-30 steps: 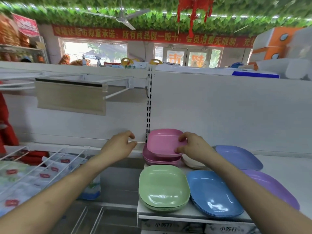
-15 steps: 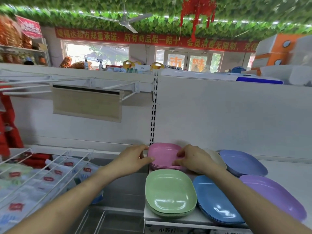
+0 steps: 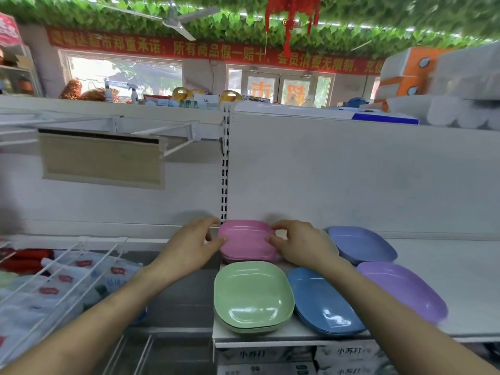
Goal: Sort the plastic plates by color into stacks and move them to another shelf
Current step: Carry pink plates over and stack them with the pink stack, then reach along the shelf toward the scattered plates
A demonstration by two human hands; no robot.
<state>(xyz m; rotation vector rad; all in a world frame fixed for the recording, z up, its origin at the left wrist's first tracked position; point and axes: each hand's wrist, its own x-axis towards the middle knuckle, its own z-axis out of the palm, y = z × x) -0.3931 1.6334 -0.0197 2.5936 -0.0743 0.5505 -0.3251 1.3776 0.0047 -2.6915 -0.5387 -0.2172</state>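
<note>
Left hand (image 3: 189, 247), right hand (image 3: 300, 246) on pink stack (image 3: 246, 239) — 小苏打 boxes (image 3: 349, 357) below

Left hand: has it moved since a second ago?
Yes. The left hand went right, toward the slotted upright, closing the gap; it now holds the pink stack by its left edge.
</note>
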